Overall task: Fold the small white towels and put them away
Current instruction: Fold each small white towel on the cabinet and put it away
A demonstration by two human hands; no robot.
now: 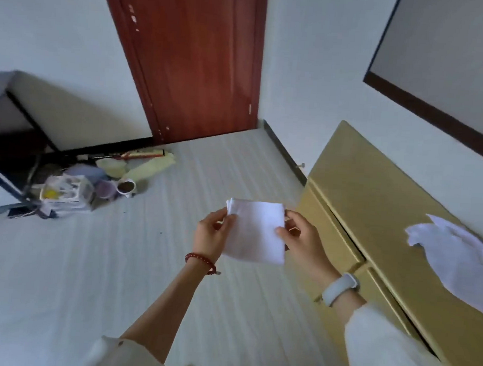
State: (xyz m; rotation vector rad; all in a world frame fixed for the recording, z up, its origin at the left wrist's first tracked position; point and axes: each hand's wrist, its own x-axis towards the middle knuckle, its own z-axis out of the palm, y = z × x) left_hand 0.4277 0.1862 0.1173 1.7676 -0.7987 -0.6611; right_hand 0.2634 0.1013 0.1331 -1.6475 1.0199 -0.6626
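A small white towel, folded into a rectangle, hangs in the air above the floor between both hands. My left hand pinches its upper left edge with thumb and fingers. My right hand pinches its right edge, thumb on the front of the cloth. A crumpled heap of white towels lies on top of the yellow cabinet at the right, apart from both hands.
The cabinet's drawer fronts face the pale striped floor. A clutter of cups, a plastic box and bags sits on the floor at the left by a dark frame. A red-brown door stands shut ahead.
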